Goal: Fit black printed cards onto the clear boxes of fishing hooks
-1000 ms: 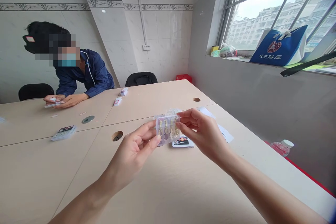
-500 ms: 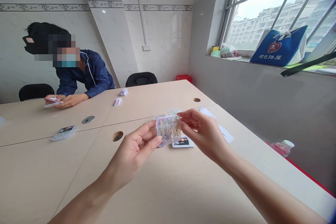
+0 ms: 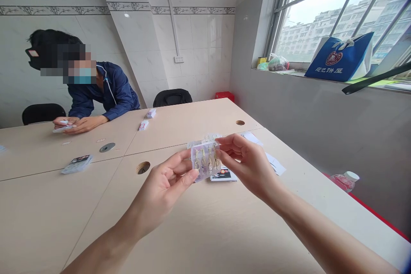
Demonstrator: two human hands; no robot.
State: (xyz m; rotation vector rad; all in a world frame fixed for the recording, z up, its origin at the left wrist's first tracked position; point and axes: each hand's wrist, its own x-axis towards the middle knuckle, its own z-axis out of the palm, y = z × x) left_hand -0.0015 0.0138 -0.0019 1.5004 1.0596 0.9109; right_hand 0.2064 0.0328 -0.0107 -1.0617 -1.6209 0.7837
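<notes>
Above the table, both hands hold up a small clear plastic box (image 3: 206, 160) with narrow compartments. Thin gold-coloured strands or loops show inside it; their exact kind is too small to tell. My left hand (image 3: 168, 184) is closed on the box's left side, thumb at the lower front corner and fingers behind. At the upper right edge, my right hand (image 3: 245, 154) grips the box with thumb and fingertips, its other fingers curled. Just below and behind the box lies a stack of dark printed cards (image 3: 224, 174). More clear plastic pieces (image 3: 212, 137) lie behind it, partly hidden.
White papers (image 3: 274, 163) lie right of my right hand. The tabletop has round cable holes (image 3: 143, 168). Clear packs (image 3: 77, 164) and small card stacks (image 3: 144, 125) are farther off. A person (image 3: 105, 90) across the table handles small white pieces. A capped bottle (image 3: 348, 180) stands beyond the right edge.
The box has tilted slightly in my hands, and my right thumb has shifted a little over its right edge. The view has moved slightly. Otherwise things look the same.
</notes>
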